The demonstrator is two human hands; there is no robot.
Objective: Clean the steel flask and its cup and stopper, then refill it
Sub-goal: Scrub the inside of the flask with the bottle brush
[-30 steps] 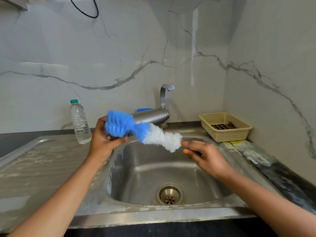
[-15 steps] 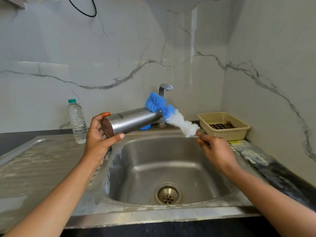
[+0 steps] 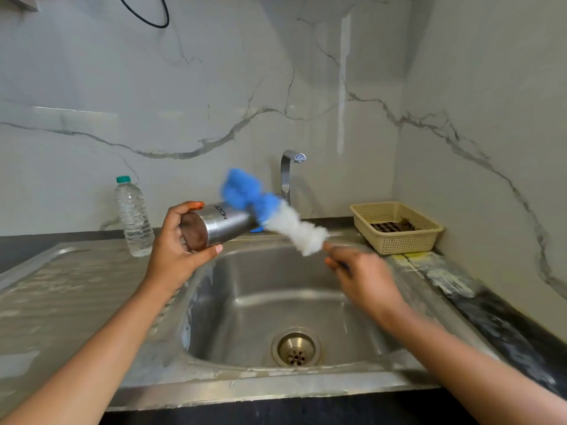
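Note:
My left hand (image 3: 176,250) grips the base end of the steel flask (image 3: 221,225), which lies nearly level above the left rim of the sink, its bottom turned toward me. A bottle brush (image 3: 270,213) with a blue tip and white bristles lies across the flask's far end, blurred by motion. My right hand (image 3: 362,277) holds the brush's thin handle just right of the bristles. The flask's mouth is hidden behind the brush. A bit of something blue (image 3: 256,230) shows behind the flask near the tap.
The steel sink (image 3: 306,384) with its drain (image 3: 296,349) lies below my hands. A tap (image 3: 288,173) stands behind. A clear water bottle (image 3: 133,216) with a green cap stands on the left drainboard. A beige plastic basket (image 3: 395,225) sits at the right.
The brush first covered the flask's near end, then swept to its far end; now it has slid back left along the flask. My right hand has moved slightly left and is blurred.

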